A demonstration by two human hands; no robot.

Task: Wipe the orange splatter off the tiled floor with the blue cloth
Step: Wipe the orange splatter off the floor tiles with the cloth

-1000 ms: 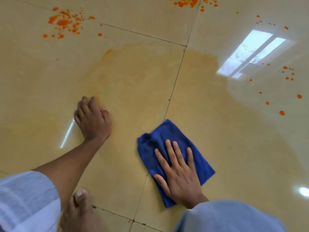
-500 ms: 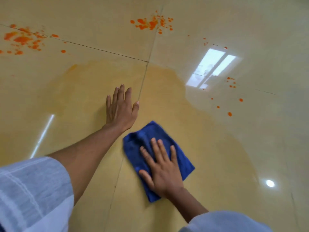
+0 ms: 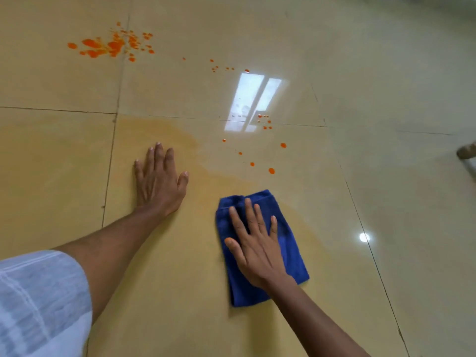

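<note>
The folded, deep-blue microfibre cloth (image 3: 260,248) lies flat on the glossy beige tiled floor (image 3: 386,73) and serves here as the reference landmark. The right hand (image 3: 257,251) presses down on the cloth with palm flat and fingers spread; it grips nothing, it only pins the fabric. The left hand (image 3: 158,181) is left of the cloth, well apart from it, flat and empty on the tile as a brace. Around the cloth and left of it the floor carries a pale yellow-orange film (image 3: 159,130), which suggests this zone has been wiped but not cleaned fully. Remaining work: scattered orange droplets (image 3: 271,171) just beyond the cloth, and a dense orange splatter cluster (image 3: 113,46) far beyond it to the left. Progress is judged partial.
</note>
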